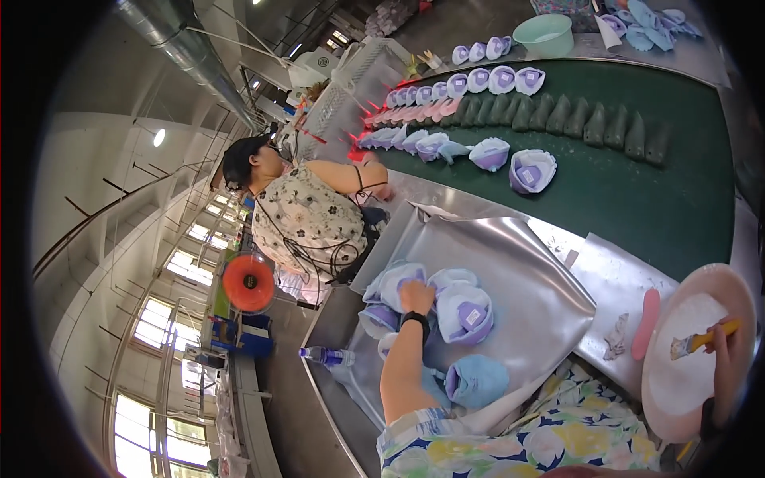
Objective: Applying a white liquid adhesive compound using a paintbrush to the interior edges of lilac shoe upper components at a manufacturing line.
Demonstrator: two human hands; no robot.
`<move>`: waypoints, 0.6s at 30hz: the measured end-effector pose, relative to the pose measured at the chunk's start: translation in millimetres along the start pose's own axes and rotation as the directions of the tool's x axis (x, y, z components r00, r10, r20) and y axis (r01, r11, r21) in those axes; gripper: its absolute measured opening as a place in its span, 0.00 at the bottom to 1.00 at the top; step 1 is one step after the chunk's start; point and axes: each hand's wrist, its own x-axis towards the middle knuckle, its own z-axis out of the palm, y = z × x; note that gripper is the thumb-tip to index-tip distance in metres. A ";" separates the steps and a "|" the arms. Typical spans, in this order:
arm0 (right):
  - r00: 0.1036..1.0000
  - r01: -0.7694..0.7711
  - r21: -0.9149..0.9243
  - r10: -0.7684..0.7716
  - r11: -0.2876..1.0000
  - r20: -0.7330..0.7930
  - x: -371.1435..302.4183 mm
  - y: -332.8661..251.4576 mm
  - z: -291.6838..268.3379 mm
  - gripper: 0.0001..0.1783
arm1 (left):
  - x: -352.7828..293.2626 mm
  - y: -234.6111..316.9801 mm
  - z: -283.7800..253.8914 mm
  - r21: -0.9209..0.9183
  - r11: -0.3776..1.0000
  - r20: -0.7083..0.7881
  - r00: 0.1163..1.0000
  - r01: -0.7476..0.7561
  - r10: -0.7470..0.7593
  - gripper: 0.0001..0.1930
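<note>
A dark green conveyor belt (606, 191) runs along the far side; the nearer metal surface (526, 319) bears a cluster of lilac and pale blue shoe uppers (466, 315) in front of the person; at the person's right is a pink basin (717, 280) of white paste (673, 386); the left hand (417, 297) is down among the uppers, its fingertips hidden, so I cannot tell whether its grip is closed on fabric; the right hand (721, 350) has its grip closed round a yellow-handled brush (701, 341), bristles over the basin.

To do this well, lift a single upper by its edge, so that its neighbours do not drag along; wipe excess paste off the bristles inside the rim, well apart from clean fabric.

Counts, largest first: one belt; one pink basin; one mint-green basin (544, 40) beyond the belt; around seven uppers on the metal surface, some overlapping; about nine in the belt's far row, the nearer row too crowded to count; about thirteen dark green shoe lasts (594, 127) between those rows; one bottle (327, 356); one loose pink insole (645, 324); one brush.
</note>
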 end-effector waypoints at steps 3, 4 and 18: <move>0.998 -0.017 0.050 0.014 0.999 0.059 -7.2 -11.4 1.1 0.06 | -10.1 54.9 -28.0 0.136 0.949 -0.373 0.872 -0.285 0.316 0.14; 0.998 -0.016 0.050 0.013 0.999 0.056 -10.8 -7.9 -0.3 0.06 | -11.4 78.0 -37.4 0.124 0.927 -0.378 0.847 -0.353 0.374 0.15; 0.994 -0.110 0.062 0.111 0.992 -0.022 -43.3 44.9 -39.9 0.08 | -148.8 213.3 -24.9 -0.077 0.355 -0.073 0.361 -0.931 0.930 0.20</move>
